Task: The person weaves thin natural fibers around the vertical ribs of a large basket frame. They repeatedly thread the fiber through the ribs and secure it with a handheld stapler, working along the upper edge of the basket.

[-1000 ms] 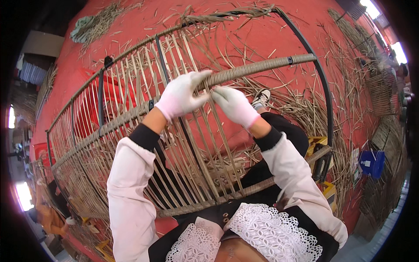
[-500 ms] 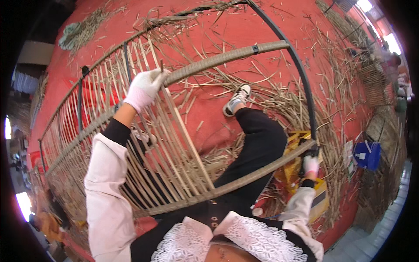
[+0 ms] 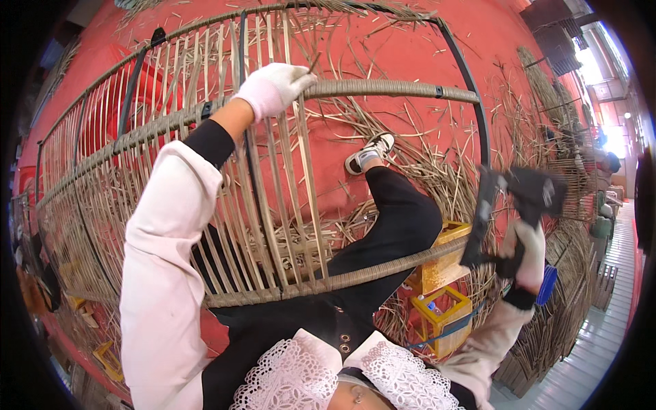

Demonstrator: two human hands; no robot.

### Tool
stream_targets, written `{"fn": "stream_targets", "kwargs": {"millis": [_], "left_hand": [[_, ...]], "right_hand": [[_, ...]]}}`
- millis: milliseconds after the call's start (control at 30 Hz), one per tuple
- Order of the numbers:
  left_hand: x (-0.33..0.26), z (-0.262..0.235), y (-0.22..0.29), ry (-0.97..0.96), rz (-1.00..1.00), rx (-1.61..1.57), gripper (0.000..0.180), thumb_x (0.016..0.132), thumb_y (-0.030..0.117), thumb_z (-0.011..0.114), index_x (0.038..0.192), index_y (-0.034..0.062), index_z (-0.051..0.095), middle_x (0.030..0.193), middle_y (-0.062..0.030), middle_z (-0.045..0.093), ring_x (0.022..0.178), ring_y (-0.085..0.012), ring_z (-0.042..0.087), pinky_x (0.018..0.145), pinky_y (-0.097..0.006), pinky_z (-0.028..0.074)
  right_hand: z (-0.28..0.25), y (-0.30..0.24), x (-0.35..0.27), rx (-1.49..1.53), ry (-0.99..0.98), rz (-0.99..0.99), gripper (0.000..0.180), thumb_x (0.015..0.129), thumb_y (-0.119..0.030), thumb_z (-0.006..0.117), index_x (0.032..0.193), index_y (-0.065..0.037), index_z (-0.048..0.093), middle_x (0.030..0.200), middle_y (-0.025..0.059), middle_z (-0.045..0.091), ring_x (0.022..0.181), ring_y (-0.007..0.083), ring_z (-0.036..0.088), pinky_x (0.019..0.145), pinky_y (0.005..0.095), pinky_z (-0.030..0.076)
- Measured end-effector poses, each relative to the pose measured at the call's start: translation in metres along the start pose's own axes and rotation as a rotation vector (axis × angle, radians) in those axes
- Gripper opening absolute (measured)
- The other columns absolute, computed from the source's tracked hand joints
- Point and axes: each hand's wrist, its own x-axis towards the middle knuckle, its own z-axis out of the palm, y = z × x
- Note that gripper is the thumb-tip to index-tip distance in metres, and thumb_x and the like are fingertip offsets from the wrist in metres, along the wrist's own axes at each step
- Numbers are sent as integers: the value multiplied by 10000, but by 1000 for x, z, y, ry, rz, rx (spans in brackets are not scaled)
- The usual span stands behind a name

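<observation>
Slippage looks the likeliest trouble: the left hand [image 3: 273,87], gloved in white, is clenched on the wrapped top rail [image 3: 383,89] of the woven frame [image 3: 225,225] where a loose cane strip [image 3: 301,171] meets it; if that grasp eases, the strip could spring out of line and the weave slacken. The right hand [image 3: 526,253], well to the right of the frame, grasps a dark staple-gun-like tool [image 3: 512,205], fingers closed round its handle; swung carelessly toward the frame, it might knock the strips or catch the knee [image 3: 403,212] beneath.

The frame leans across the person's lap, tilted; a dark metal tube [image 3: 478,116] outlines it, pale upright strips run between the top rail and a lower wrapped rail [image 3: 383,266]; its right part is bare of strips. Behind the frame lie cane offcuts [image 3: 437,164] on a red floor [image 3: 383,48]; a yellow crate [image 3: 444,307] sits below its right corner.
</observation>
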Motion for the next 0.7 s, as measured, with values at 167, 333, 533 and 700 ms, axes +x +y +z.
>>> {"fn": "stream_targets", "kwargs": {"millis": [167, 333, 533, 700], "left_hand": [[-1, 0, 5, -11, -131, -5, 439, 1004, 402, 413, 994, 47, 671, 876, -198, 676, 903, -388, 640, 812, -472, 490], [-1, -5, 7, -99, -174, 62, 432, 1014, 386, 395, 974, 72, 689, 944, -171, 699, 924, -360, 667, 828, -475, 521], [0, 0, 0, -121, -122, 148, 400, 1001, 337, 406, 953, 66, 696, 946, -183, 699, 908, -378, 675, 813, -464, 540], [1, -4, 2, -88, -193, -30, 461, 1014, 394, 380, 985, 50, 687, 942, -176, 703, 911, -361, 676, 832, -465, 524]], "right_hand": [[174, -65, 101, -186, -490, 73, 118, 871, -115, 567, 794, -48, 508, 611, 23, 515, 491, 110, 503, 479, 265, 416], [248, -91, 126, -427, -598, 4, 164, 825, -124, 593, 723, -8, 536, 598, 28, 542, 482, 115, 546, 507, 266, 465], [260, -109, 138, -623, -618, 39, 209, 793, -157, 617, 681, 18, 587, 576, 45, 569, 475, 127, 580, 475, 268, 462], [221, -98, 125, -412, -632, 80, 190, 858, -159, 616, 748, -53, 504, 612, 26, 535, 510, 120, 543, 519, 283, 463]]}}
